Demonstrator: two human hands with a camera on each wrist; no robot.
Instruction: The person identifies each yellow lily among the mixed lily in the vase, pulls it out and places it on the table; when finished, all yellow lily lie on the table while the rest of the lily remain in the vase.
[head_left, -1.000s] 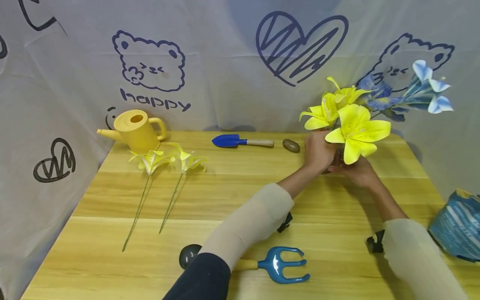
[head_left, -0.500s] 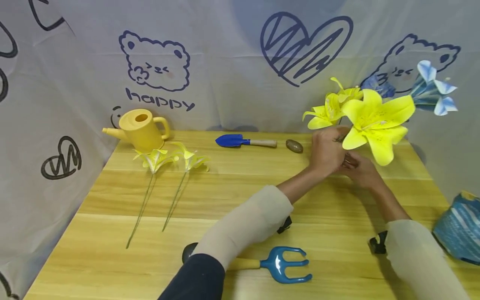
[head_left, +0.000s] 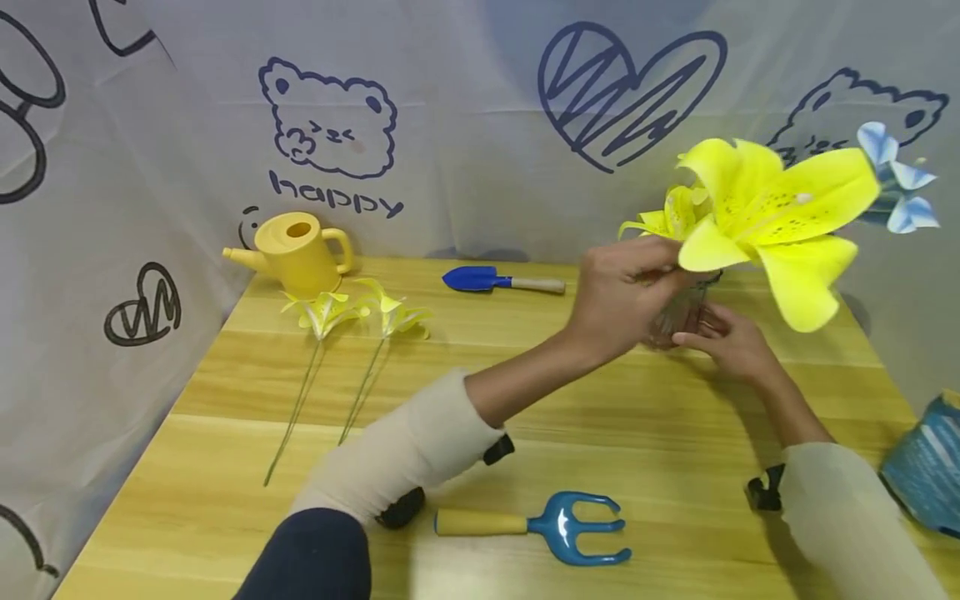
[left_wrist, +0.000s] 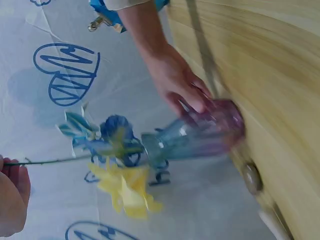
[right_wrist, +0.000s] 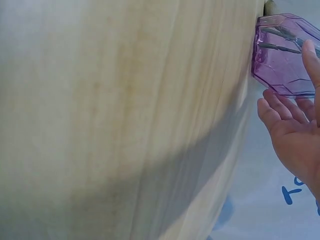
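Note:
In the head view my left hand [head_left: 622, 287] pinches an artificial yellow lily [head_left: 780, 212], its large bloom high at the right. The left wrist view shows the lily's green stem [left_wrist: 57, 161] running from those fingers toward the mouth of a blue-to-pink glass vase [left_wrist: 200, 131]. My right hand [head_left: 738, 343] holds this vase low down, thumb on one side and fingers on the other. Another yellow lily [left_wrist: 131, 195] and blue flowers [left_wrist: 117, 131] stand at the vase's mouth. Through the pinkish base [right_wrist: 285, 70], green stem ends show in the right wrist view.
Two yellow lilies [head_left: 322, 317] lie at the left before a yellow watering can [head_left: 296, 258]. A blue trowel [head_left: 472, 279] lies at the back, a blue hand fork [head_left: 566, 525] in front. A dark stone [head_left: 402, 508] sits under my left sleeve; a blue bag [head_left: 926, 467] stands right.
My left hand has risen from the vase's mouth toward the camera, lifting the yellow lily, whose bloom looks larger. My right hand stays at the vase. The head view has turned slightly left.

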